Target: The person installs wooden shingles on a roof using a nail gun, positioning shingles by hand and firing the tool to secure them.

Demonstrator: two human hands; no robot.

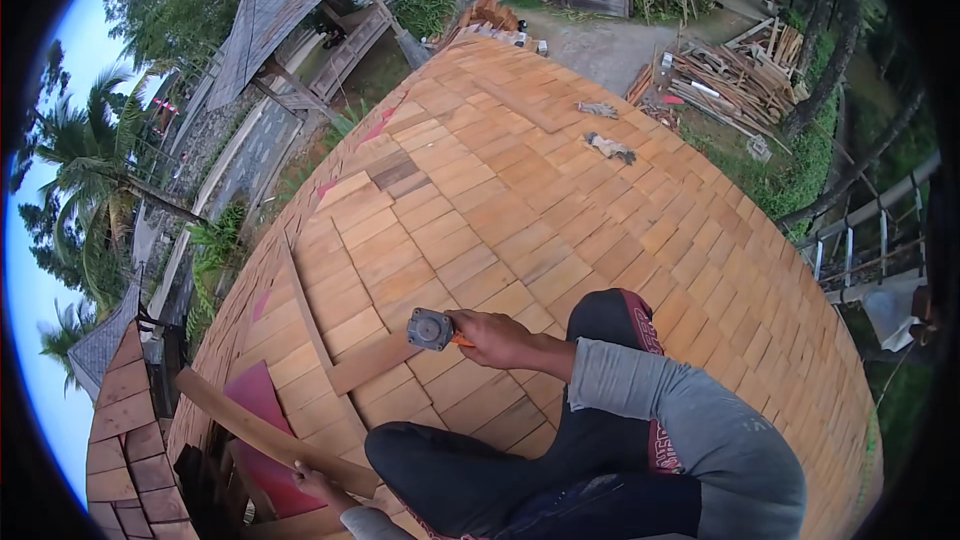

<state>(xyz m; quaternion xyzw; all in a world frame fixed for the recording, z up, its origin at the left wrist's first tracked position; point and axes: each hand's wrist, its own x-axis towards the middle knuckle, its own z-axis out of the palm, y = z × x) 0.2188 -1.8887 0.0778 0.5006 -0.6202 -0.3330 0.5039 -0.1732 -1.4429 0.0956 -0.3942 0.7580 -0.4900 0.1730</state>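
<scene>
My right hand (500, 338) is closed around a nail gun (430, 329), whose grey square bolted cap faces up and whose handle shows some orange. The nail gun is over the end of a brown wooden shingle (372, 366) lying across the paler ones; I cannot tell whether its nose touches. My left hand (316, 483) grips the near edge of a long wooden board (255, 425). The board slants over the roof's left edge, across a red underlay sheet (262, 388). A thin wooden strip (312, 318) runs along the shingles beside the brown one.
My bent legs (470, 455) rest on the sloping shingled roof (560, 230). Two gloves (609, 148) (597, 110) lie farther up. Dark openings show at the lower left edge. Beyond the roof are a lumber pile (735, 80), a pavilion (285, 15) and a ladder-like frame (870, 230).
</scene>
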